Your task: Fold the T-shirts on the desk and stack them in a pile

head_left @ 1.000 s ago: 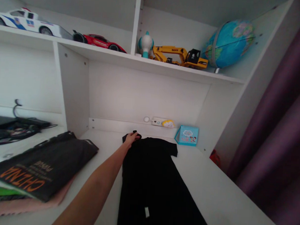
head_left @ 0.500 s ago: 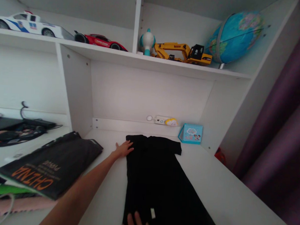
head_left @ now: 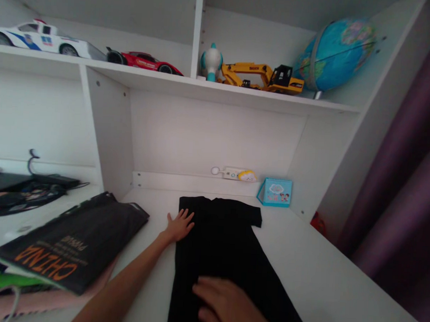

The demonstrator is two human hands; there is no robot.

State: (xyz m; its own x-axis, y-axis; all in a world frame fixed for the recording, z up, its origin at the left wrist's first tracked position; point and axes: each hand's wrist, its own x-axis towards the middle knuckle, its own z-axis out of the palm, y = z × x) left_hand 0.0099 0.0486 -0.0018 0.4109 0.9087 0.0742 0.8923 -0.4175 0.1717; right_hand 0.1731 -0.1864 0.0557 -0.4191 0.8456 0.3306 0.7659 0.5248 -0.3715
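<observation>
A black short-sleeved garment lies spread on the white desktop, its top end toward the back wall and its lower part running out of the frame. My left hand rests flat on its left edge near the top, fingers spread. Over the lower middle of the cloth is my right hand, blurred, its fingers stretched out toward the left with nothing visible in them. Whether it touches the fabric I cannot tell. The pale label seen lower on the garment earlier is hidden now.
Left of my arm lies a dark printed bag on a pile of other items. A blue desk calendar and a power strip are at the back. Toy cars, a yellow toy excavator and a globe occupy the shelf above.
My right hand has come further into view, moving up over the garment and covering where the label was. My left hand has slid slightly toward me along the garment's left edge.
</observation>
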